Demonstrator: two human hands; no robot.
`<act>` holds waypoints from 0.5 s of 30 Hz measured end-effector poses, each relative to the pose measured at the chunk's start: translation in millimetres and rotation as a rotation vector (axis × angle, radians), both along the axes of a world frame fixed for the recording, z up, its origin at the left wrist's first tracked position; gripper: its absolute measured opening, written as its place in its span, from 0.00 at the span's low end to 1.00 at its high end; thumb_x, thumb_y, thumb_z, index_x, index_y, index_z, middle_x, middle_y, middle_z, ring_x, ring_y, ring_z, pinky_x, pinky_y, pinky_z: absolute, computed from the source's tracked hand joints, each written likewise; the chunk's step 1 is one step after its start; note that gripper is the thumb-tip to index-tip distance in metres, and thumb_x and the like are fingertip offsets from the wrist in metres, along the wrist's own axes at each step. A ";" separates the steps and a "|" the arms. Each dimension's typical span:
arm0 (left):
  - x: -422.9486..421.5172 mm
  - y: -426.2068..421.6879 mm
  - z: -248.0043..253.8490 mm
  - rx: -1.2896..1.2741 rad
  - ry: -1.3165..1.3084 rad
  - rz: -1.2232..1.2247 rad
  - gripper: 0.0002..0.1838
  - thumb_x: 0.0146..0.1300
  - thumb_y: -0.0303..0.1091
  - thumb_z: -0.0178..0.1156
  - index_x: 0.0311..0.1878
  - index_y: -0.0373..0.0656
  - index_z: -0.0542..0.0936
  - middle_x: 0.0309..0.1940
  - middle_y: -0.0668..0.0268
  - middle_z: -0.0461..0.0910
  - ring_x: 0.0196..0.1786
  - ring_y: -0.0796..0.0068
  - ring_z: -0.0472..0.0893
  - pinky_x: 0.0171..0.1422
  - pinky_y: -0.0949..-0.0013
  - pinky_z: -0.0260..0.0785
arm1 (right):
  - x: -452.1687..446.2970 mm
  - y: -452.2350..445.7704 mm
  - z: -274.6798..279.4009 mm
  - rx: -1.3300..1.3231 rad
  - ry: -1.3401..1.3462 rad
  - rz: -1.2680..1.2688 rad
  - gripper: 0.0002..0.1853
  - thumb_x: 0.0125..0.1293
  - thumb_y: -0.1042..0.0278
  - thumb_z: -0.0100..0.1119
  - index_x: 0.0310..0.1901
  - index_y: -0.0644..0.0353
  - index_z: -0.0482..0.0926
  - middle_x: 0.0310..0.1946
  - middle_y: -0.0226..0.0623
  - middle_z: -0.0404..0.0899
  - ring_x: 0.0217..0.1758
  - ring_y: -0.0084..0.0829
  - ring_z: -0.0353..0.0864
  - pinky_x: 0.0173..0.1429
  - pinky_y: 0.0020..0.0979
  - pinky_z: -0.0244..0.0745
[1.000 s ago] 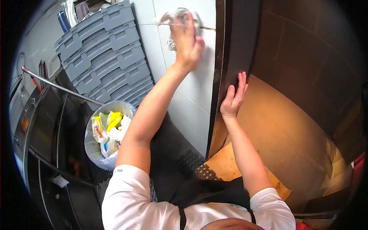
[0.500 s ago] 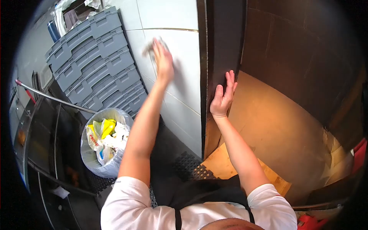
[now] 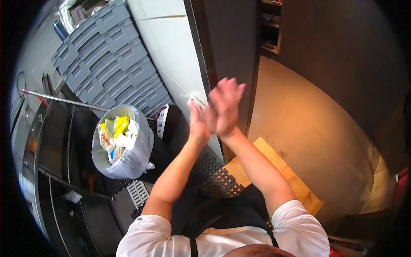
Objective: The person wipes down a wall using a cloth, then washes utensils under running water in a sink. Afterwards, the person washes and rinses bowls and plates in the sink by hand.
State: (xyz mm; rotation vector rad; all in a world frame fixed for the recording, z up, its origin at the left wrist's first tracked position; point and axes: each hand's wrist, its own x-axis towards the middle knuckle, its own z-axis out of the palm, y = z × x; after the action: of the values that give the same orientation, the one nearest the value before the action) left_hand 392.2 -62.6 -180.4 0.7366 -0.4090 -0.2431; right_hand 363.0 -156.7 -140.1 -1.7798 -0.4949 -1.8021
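My left hand (image 3: 200, 125) is closed around a crumpled white cloth (image 3: 195, 99), which shows above the thumb. My right hand (image 3: 225, 107) is up close beside it, palm turned towards the left hand, fingers stretched out and blurred by motion. Whether the two hands touch, I cannot tell. Behind them stand the white tiled wall (image 3: 169, 47) and the dark panel (image 3: 233, 43) at its edge.
Grey folded crates (image 3: 107, 55) are stacked at the left. Below them stands a bin (image 3: 143, 150) lined with a clear bag and holding rubbish, with a long metal pole (image 3: 68, 100) behind. A wooden board (image 3: 295, 184) lies on the floor at right.
My left hand has come down off the tiled wall with the cloth, towards the right hand. My right hand has left the dark panel's edge and moved left. The view has shifted.
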 end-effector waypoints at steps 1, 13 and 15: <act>8.8 13.9 -3.1 0.106 -0.047 -0.094 0.39 0.72 0.65 0.31 0.73 0.42 0.57 0.66 0.65 0.64 0.70 0.71 0.61 0.74 0.65 0.50 | -20.2 11.7 -4.6 -0.182 0.043 0.214 0.20 0.66 0.63 0.53 0.57 0.60 0.74 0.62 0.46 0.71 0.72 0.46 0.64 0.77 0.54 0.39; 61.6 97.9 22.7 0.057 0.242 -0.490 0.61 0.55 0.84 0.29 0.72 0.32 0.55 0.72 0.51 0.59 0.74 0.52 0.58 0.78 0.50 0.43 | 43.6 45.2 -46.4 -0.633 0.654 0.153 0.49 0.58 0.48 0.63 0.73 0.66 0.50 0.71 0.62 0.50 0.76 0.60 0.45 0.78 0.50 0.43; 61.2 109.4 18.5 0.339 0.169 -0.379 0.54 0.61 0.79 0.26 0.73 0.38 0.57 0.69 0.54 0.64 0.71 0.56 0.63 0.74 0.52 0.50 | 47.5 46.4 -51.7 -0.724 0.655 -0.022 0.38 0.64 0.56 0.55 0.70 0.73 0.57 0.68 0.62 0.59 0.74 0.57 0.54 0.77 0.51 0.45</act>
State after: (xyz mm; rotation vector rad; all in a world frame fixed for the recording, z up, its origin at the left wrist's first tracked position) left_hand 453.4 46.8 -161.9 0.9596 -0.3469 -0.7396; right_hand 410.4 -110.3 -191.8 -2.7001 -0.9113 -0.9749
